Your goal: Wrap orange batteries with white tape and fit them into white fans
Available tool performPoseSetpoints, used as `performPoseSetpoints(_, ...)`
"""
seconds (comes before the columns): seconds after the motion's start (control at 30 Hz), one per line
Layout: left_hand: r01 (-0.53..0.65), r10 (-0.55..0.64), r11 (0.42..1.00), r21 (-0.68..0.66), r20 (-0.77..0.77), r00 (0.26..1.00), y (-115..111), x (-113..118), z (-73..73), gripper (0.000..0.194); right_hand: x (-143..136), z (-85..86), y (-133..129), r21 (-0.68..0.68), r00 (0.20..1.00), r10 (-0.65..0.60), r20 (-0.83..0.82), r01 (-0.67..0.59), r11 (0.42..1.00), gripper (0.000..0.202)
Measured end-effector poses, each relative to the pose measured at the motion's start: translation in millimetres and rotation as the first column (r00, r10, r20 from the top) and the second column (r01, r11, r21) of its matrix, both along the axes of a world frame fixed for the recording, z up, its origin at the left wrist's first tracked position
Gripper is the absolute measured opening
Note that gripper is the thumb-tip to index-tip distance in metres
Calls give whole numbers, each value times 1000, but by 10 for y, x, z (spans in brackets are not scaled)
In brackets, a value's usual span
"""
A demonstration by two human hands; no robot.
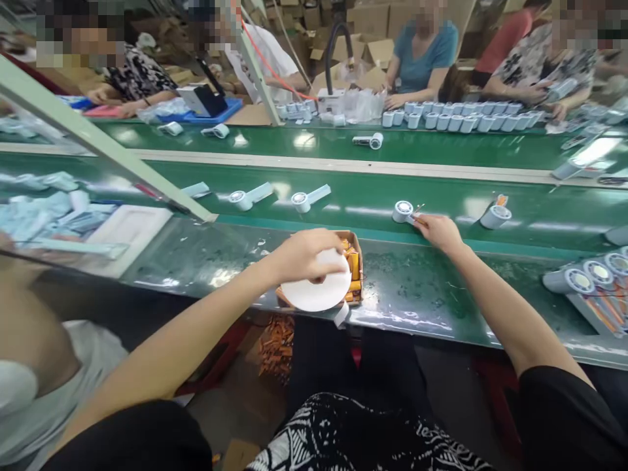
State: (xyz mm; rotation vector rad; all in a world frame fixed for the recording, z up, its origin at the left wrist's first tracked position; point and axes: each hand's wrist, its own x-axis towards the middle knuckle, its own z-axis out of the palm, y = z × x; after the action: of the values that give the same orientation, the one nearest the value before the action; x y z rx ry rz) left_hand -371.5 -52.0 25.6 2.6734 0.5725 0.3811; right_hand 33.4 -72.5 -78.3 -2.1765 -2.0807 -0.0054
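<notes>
My left hand [314, 254] grips a flat white roll [311, 297] of tape or stickers, its fingers curled at the core and a loose strip hanging off the lower right. Beneath the roll, partly covered, is a small cardboard box [362, 252] of orange-wrapped battery cells [354, 267]. Out to the right, over the belt's near side, my right hand [440, 233] is closed at the handle end of a pale blue handheld fan [403, 210]. Something orange and thin wires show by its fingertips. Another fan [496, 216] with an orange part lies further right.
Several fan bodies lie along the green conveyor belt [353, 222]. A stack of fans [576, 281] stands at the right on the bench. Pale blue casings [49, 222] fill the left side, beside a slanted metal post [112, 140]. Co-workers sit opposite; another person is close at left.
</notes>
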Motion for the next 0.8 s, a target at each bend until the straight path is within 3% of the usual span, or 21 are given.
performPoseSetpoints(0.07,7,4,996,90,-122,992,-305,-489,-53,46,-36,-68,-62,241,996,-29,-87,49,969,38)
performPoseSetpoints(0.13,-29,70,983,182,-225,972,-543,-755,-165,66,-216,-41,-155,419,978,-24,-205,110,901,39)
performPoseSetpoints(0.17,-59,115,973,223,-246,962,-637,-812,-225,70,-364,4,-229,447,959,-4,-282,135,884,38)
performPoseSetpoints(0.23,-105,173,953,282,-229,958,-798,-828,-317,68,-752,124,-459,368,885,78,-459,109,923,37)
performPoseSetpoints(0.3,-144,204,932,333,-153,967,-953,-799,-359,63,-1195,231,-796,181,744,167,-647,-63,981,42)
performPoseSetpoints(0.37,-183,224,901,393,-60,973,-1110,-798,-375,62,-1606,289,-1171,23,559,207,-803,-318,948,53)
performPoseSetpoints(0.43,-210,238,877,433,-12,971,-1244,-846,-403,61,-1926,294,-1477,-64,457,178,-872,-465,883,65)
performPoseSetpoints(0.5,-221,247,877,427,-6,969,-1324,-916,-457,60,-2134,261,-1637,-93,495,142,-857,-420,903,66)
performPoseSetpoints(0.6,-264,284,881,392,6,959,-1351,-986,-558,60,-2282,181,-1630,-79,684,95,-723,-219,973,59)
performPoseSetpoints(0.67,-292,305,883,368,25,952,-1348,-996,-609,60,-2337,131,-1581,-95,803,88,-589,-177,980,45)
performPoseSetpoints(0.73,-309,310,885,349,54,949,-1353,-1005,-639,60,-2392,100,-1595,-112,856,161,-491,-246,963,29)
performPoseSetpoints(0.8,-351,333,861,369,115,936,-1362,-1045,-662,59,-2445,94,-1692,-113,806,333,-490,-437,892,30)
